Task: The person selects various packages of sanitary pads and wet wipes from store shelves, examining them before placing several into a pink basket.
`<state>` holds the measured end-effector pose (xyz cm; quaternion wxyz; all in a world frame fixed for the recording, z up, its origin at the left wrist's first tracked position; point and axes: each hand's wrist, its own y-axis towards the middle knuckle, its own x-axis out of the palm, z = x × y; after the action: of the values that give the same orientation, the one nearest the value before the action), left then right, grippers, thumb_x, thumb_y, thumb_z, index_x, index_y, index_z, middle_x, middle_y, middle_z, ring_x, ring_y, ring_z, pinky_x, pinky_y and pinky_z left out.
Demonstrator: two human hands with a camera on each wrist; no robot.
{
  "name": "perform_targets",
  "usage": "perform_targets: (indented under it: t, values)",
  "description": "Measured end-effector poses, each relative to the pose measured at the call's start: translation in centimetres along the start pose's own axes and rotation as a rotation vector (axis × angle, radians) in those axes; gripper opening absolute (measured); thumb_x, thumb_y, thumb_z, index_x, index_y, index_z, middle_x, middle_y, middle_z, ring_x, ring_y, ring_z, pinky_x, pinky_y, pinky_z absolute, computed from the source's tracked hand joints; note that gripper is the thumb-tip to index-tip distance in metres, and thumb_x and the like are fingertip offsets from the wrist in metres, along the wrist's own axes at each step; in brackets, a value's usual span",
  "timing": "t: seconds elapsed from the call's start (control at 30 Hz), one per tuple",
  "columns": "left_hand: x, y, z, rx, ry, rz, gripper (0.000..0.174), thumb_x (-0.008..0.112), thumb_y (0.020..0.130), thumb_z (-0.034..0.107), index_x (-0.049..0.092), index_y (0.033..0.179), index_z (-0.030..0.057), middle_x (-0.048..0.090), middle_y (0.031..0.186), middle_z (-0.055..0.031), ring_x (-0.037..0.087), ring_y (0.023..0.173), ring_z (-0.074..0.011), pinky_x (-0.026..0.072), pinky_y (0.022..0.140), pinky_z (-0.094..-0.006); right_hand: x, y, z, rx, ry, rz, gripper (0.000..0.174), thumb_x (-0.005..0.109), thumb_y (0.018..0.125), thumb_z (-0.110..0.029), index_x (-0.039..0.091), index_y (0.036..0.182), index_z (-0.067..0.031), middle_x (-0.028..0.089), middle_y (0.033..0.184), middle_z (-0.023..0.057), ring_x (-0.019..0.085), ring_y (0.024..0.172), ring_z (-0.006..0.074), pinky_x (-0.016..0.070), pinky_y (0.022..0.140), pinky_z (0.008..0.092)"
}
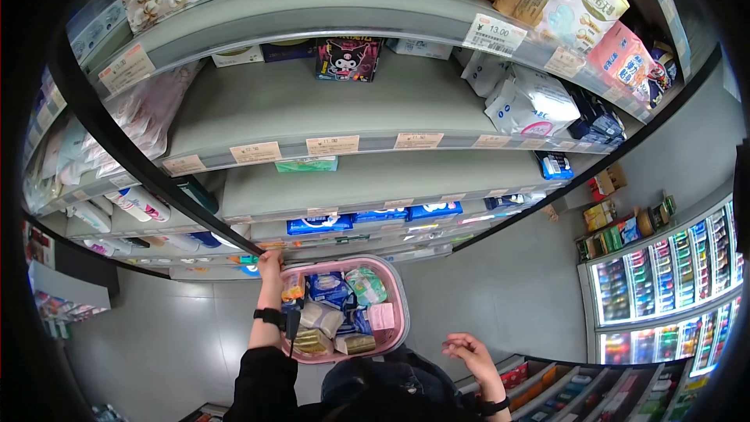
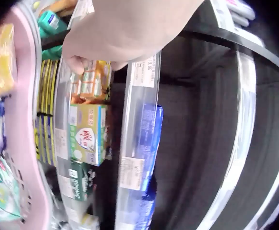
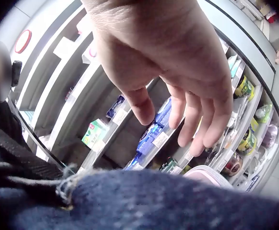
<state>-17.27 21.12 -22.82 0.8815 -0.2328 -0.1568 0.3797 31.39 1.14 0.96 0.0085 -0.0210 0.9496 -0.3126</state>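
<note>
My left hand [image 1: 269, 266] is at the lower part of a black shelf post [image 1: 168, 195], its fingers curled round it in the left wrist view. Right beside that hand stands a pink basket [image 1: 401, 301] filled with packaged goods, among them a blue pack [image 1: 328, 287], a green-and-white pack [image 1: 366, 285] and a pink box [image 1: 381, 316]. Near the left fingertips in the left wrist view are small orange boxes [image 2: 95, 79] on a low shelf. My right hand [image 1: 469, 352] hangs in the air right of the basket, fingers loosely bent and holding nothing.
Curved grey shelves [image 1: 312, 105] with price tags rise in front. A black box with a cartoon figure [image 1: 348, 59] and white packs [image 1: 531, 101] stand on one. Blue packs [image 1: 320, 224] lie lower down. Drink coolers [image 1: 664, 273] line the right, beyond grey floor [image 1: 500, 289].
</note>
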Motion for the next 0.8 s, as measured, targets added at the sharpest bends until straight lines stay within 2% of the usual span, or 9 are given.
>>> perform_targets:
  t: [0.07,0.13,0.2,0.3,0.4,0.53,0.67,0.73,0.8]
  values:
    - [-1.9,-1.5,-1.0,0.208,0.288,-0.063,0.023,0.074,0.078,0.019,0.059,0.086,0.0034,0.064,0.081,-0.0083,0.062,0.072,-0.0230,0.0529,0.067,-0.0338,0.1,-0.1,-0.3,0.013,0.025,0.019,0.027,0.058,0.091,-0.005,0.057,0.118,-0.0011,0.067,0.106,0.0086,0.063,0.094,0.0151,0.0472,0.082,0.0260]
    - [-3.3,-5.4,0.1,0.592,0.997,-0.138,0.037,0.077,0.072,0.032,0.061,0.087,0.0017,0.064,0.079,-0.0138,0.062,0.080,-0.0318,0.0489,0.077,-0.0426,0.1,0.0,-0.3,0.026,0.049,0.037,0.027,0.058,0.091,-0.005,0.057,0.117,-0.0009,0.067,0.105,0.0082,0.063,0.094,0.0147,0.0472,0.082,0.0256]
    - [-3.2,-7.9,1.1,0.424,1.217,-0.305,0.058,0.076,0.067,0.049,0.063,0.098,0.0012,0.063,0.094,-0.0218,0.059,0.093,-0.0372,0.0464,0.086,-0.0474,0.0,0.3,0.0,0.019,0.057,0.025,0.026,0.058,0.091,-0.005,0.058,0.117,-0.0007,0.067,0.104,0.0079,0.063,0.094,0.0139,0.0474,0.082,0.0252]
    - [-1.2,-11.9,1.4,0.454,1.538,0.000,0.084,0.073,0.065,0.062,0.058,0.121,0.0015,0.049,0.127,-0.0269,0.051,0.114,-0.0409,0.0453,0.094,-0.0462,0.2,0.6,-0.2,0.027,0.013,0.010,0.026,0.058,0.092,-0.005,0.057,0.117,-0.0006,0.067,0.103,0.0082,0.063,0.094,0.0137,0.0476,0.083,0.0253]
    - [-0.3,-12.0,0.3,0.202,1.493,-0.035,0.083,0.075,0.066,0.056,0.053,0.125,0.0022,0.050,0.126,-0.0262,0.050,0.117,-0.0411,0.0456,0.094,-0.0456,0.5,0.9,-0.3,0.013,0.032,-0.030,0.027,0.059,0.091,-0.004,0.057,0.117,0.0000,0.067,0.103,0.0088,0.063,0.095,0.0138,0.0478,0.085,0.0261]
    - [-2.3,-9.7,-2.7,0.281,1.419,-0.036,0.078,0.077,0.067,0.048,0.052,0.127,0.0033,0.057,0.116,-0.0227,0.056,0.109,-0.0388,0.0481,0.090,-0.0447,0.4,1.0,-0.6,-0.020,0.019,-0.037,0.027,0.059,0.090,-0.003,0.057,0.117,0.0006,0.067,0.103,0.0090,0.063,0.095,0.0140,0.0480,0.087,0.0271]
    - [-3.7,-13.0,-0.5,0.435,0.761,-0.380,0.057,0.071,0.078,0.037,0.054,0.121,0.0044,0.065,0.093,-0.0138,0.066,0.078,-0.0260,0.0552,0.064,-0.0363,0.0,0.8,-0.9,-0.007,0.034,-0.025,0.027,0.060,0.090,-0.002,0.057,0.117,0.0010,0.066,0.103,0.0088,0.062,0.097,0.0143,0.0478,0.089,0.0276]
    - [-3.3,-15.2,2.1,-0.220,0.350,-0.499,0.049,0.062,0.087,0.039,0.055,0.119,0.0031,0.066,0.093,-0.0133,0.066,0.074,-0.0214,0.0541,0.055,-0.0313,0.0,1.0,-0.9,0.000,0.032,-0.022,0.027,0.060,0.090,-0.002,0.057,0.117,0.0010,0.066,0.103,0.0086,0.062,0.098,0.0144,0.0478,0.090,0.0276]
    - [-3.3,-15.7,2.1,-0.420,0.194,-0.636,0.049,0.052,0.093,0.043,0.055,0.119,0.0010,0.067,0.096,-0.0147,0.066,0.071,-0.0211,0.0541,0.053,-0.0304,0.3,1.7,-1.3,-0.044,0.009,-0.054,0.028,0.060,0.090,-0.002,0.056,0.117,0.0007,0.066,0.104,0.0086,0.061,0.099,0.0147,0.0480,0.090,0.0279]
